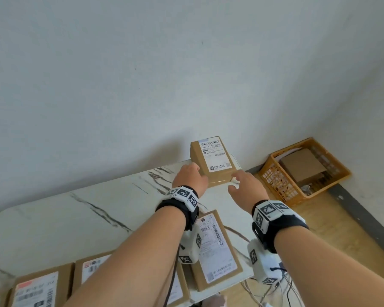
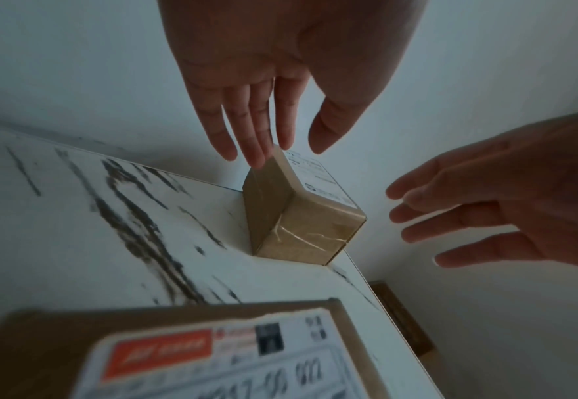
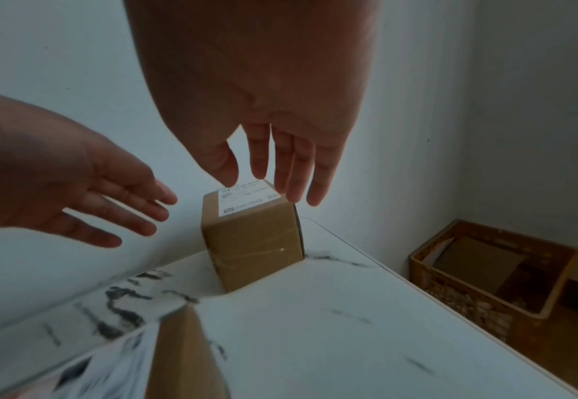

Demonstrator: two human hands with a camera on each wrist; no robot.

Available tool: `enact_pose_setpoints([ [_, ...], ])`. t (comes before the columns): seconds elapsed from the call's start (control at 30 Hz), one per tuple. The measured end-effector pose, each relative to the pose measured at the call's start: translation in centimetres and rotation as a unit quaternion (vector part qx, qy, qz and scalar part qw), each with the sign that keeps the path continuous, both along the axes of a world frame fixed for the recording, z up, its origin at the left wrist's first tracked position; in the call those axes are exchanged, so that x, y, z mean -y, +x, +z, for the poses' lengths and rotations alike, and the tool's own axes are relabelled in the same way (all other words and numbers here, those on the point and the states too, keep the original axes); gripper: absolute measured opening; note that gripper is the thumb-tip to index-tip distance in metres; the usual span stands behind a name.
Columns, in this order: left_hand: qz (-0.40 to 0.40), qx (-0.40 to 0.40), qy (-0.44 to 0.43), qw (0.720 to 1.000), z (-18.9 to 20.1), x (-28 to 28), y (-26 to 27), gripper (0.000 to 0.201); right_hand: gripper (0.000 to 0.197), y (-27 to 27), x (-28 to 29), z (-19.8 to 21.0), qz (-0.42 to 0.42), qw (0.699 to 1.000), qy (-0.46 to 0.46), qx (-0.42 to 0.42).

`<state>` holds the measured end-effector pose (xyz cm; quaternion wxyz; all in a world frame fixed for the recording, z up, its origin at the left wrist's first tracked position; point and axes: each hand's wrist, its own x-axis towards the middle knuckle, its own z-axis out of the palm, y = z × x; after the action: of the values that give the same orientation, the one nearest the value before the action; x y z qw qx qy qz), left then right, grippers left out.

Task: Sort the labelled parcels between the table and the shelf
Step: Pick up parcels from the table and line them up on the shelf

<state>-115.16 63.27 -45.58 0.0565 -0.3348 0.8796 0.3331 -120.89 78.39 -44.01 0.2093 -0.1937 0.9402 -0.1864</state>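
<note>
Two hands out, one each side of the small box (image 1: 213,161) at the far right corner of the marble table (image 1: 53,218), label up, by the wall. My left hand (image 1: 190,179) is flat w/ straight fingers, tips at the box's left side; contact I can't confirm. Right hand (image 1: 247,188) is spread open, just beside the box, holding nothing. Nearer me: more labelled parcels (image 1: 215,249) along the table's front. Orange crate (image 1: 302,171) on the floor to the right w/ cardboard inside.
</note>
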Motion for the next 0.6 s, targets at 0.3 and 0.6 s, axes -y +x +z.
enact_pose_setpoints([
  [0.3,0.086,0.047,0.064,0.993,-1.9,0.9,-4.5,0.047,0.043,-5.3,2.6,-3.1,-0.007,0.997,-0.049,0.058],
  [0.6,0.115,0.014,0.133,0.984,-3.8,0.4,-5.9,0.027,0.041,-6.9,2.8,-4.8,-0.05,0.986,-0.119,0.107],
])
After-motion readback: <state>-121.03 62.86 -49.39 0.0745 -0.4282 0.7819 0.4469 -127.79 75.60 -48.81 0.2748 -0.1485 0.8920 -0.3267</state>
